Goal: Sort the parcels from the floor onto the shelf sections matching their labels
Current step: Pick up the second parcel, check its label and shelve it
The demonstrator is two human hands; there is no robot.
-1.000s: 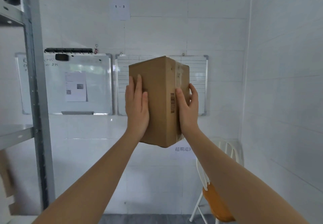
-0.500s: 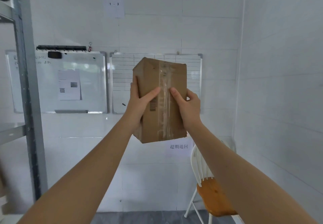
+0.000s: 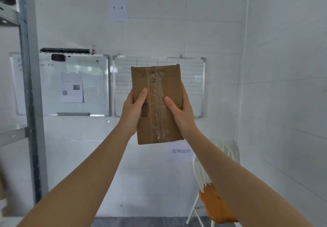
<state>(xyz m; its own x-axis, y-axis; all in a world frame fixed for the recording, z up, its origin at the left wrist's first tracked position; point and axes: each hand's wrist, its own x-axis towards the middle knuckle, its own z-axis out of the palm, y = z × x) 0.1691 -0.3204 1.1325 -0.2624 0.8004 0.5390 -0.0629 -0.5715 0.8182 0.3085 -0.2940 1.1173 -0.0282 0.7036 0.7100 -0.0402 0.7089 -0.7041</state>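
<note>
I hold a brown cardboard parcel upright at chest height in front of the white wall. Its taped face is turned toward me, with a clear tape strip down the middle and a barcode near its left edge. My left hand grips the parcel's left side, thumb on the front. My right hand grips the right side, thumb on the tape. No address label shows on this face. The grey metal shelf stands at the far left.
Two whiteboards hang on the wall behind the parcel. A paper sign "1 - 3" is stuck above them. A white chair with an orange seat stands in the right corner, under a small wall sign in Chinese characters.
Both hands turned the parcel from a corner-on pose until its taped face points squarely at me. My thumbs shifted onto the front. The view drifted slightly.
</note>
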